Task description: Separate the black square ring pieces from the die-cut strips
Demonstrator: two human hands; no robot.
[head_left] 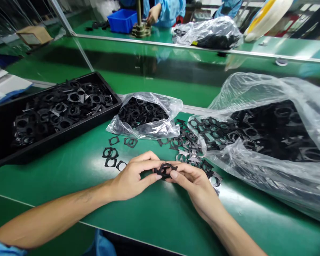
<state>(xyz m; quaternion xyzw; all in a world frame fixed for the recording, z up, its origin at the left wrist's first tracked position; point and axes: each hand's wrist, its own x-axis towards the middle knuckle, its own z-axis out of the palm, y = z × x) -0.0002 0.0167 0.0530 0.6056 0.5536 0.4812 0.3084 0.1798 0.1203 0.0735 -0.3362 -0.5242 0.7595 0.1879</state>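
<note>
Head view: both hands are showing above the green bench (pixel 149 224), close together near the middle.
Left hand: the left hand (pixel 132 179) is pinching one side of a black frame (pixel 165 171); its grip is closing on that piece between thumb and fingers.
Right hand: the right hand (pixel 197 183) is grasping the opposite side, its thumb lying near the edge; its grip is holding the same piece.
Black frame: it is sitting tilted between the two sets of fingertips, above the bench; whether it is one piece or two together, I cannot tell.
Loose frames: several flat loose frames (pixel 131 142) are lying on the bench just beyond the left hand, some overlapping.
Pile: a pile (pixel 189 142) of similar pieces is spreading beyond the right hand, up to the large bag's mouth.
Bags: a small bag (pixel 146 133) is standing open beyond the hands, full of black pieces; a large bag (pixel 242 163) is lying at the right, holding many more.
Tray: a black tray (pixel 80 131) is resting aslant at the left, holding heaped frames.
Far side: a co-worker's hand (pixel 154 14) is touching a metal stand (pixel 141 30) beside a blue bin (pixel 122 21).
</note>
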